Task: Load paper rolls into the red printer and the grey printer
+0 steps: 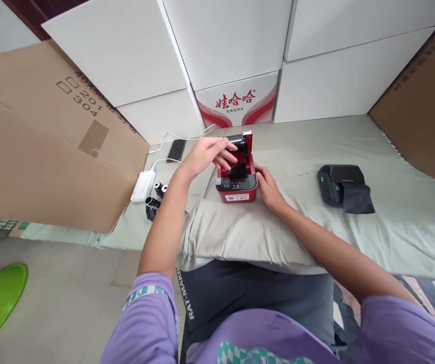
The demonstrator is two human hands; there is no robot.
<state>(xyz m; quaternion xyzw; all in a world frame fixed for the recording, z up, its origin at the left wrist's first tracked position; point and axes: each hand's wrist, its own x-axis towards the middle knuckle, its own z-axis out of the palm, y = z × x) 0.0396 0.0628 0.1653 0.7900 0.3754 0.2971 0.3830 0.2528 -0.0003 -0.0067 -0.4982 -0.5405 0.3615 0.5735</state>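
Observation:
A small red and black printer [237, 196] stands on the cloth-covered surface with its lid raised and its inside showing. My left hand [217, 151] is over its open compartment, at the left side of the lid, palm tilted down, fingers stretched out and slightly apart. Nothing shows in that hand. A dark flap or strip stands up inside the compartment below the fingers. My right hand [267, 187] rests against the printer's right side, its fingers partly hidden behind the body. Whether it grips the printer or only touches it is hard to see.
Black rolls [152, 203], a white power adapter [143, 186] with cable and a dark phone-like object [176, 150] lie left. A black device [340, 184] with a dark strip stands right. White panels [232, 40] and cardboard [50, 131] enclose the back and sides.

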